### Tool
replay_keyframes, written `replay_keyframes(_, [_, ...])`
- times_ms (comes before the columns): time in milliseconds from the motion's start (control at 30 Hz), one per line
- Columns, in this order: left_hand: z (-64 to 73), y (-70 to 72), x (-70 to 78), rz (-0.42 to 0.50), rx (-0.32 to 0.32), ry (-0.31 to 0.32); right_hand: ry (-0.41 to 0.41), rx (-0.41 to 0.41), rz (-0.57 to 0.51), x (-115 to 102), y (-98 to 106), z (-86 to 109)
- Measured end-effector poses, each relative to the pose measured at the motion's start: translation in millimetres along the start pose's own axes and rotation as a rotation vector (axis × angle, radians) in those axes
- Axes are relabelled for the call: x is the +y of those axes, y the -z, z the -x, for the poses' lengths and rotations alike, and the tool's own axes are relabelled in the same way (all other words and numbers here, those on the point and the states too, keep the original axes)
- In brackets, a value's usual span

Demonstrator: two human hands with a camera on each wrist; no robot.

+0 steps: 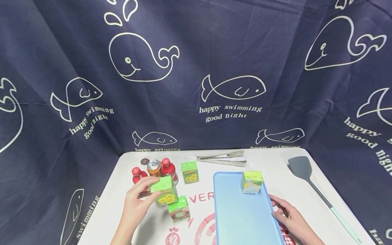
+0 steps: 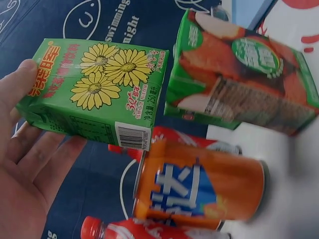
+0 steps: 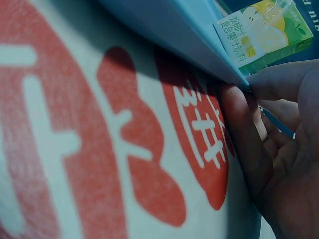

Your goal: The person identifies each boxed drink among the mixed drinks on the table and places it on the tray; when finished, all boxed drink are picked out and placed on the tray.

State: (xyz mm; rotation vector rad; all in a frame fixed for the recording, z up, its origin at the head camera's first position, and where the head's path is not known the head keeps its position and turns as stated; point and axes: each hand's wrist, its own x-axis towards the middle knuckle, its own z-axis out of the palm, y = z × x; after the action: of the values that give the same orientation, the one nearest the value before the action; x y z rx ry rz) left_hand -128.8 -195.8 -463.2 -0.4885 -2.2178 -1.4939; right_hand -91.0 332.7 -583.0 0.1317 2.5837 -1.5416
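Note:
My left hand [image 1: 136, 201] grips a green drink carton [image 1: 165, 194] printed with yellow chrysanthemums. In the left wrist view, thumb and fingertips hold one end of it, above an orange can [image 2: 199, 181]. Just beside it on the table stands a green carton with a reddish-brown picture [image 1: 179, 211]. Another chrysanthemum carton [image 1: 190, 173] is farther back. The blue tray [image 1: 242, 217] carries a yellow-green juice carton [image 1: 252, 183] near its far right corner. With thumb and fingers my right hand [image 1: 289, 217] pinches the tray's right rim.
Two red-capped bottles [image 1: 168, 166] flank the can at the table's back left, with a small brown round object [image 1: 145, 161] behind. Metal tongs [image 1: 223, 158] lie at the back. A grey-headed spatula [image 1: 301, 167] lies along the right side. A dark whale-print curtain [image 1: 190, 61] hangs behind.

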Motion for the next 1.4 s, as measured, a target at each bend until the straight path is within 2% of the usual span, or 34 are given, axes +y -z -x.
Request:
replay_keyframes(233, [-1.2, -15.9, 2.0, 0.027, -0.03, -0.01, -0.024, -0.029, -0.086, -3.2, -0.9, 1.7])
replay_keyframes(467, [-2.4, -26.6, 4.4, 0.07, -0.059, -0.034, -0.018, -0.008, -0.074, -3.9, -0.8, 2.0])
replay_keyframes(733, [-3.5, -39.5, 7.9, 0.102, -0.087, -0.051, -0.016, -0.02, -0.055, 0.5, -0.9, 0.1])
replay_keyframes(1133, [-10.9, -61.3, 14.7, 0.189, -0.108, -0.173, 0.0, -0.02, -0.043, -1.4, 0.5, 0.0])
replay_keyframes(1400, [-9.4, -72.6, 16.2, 0.164, -0.145, -0.122, 0.081, 0.003, -0.059, 0.1, -0.9, 0.4])
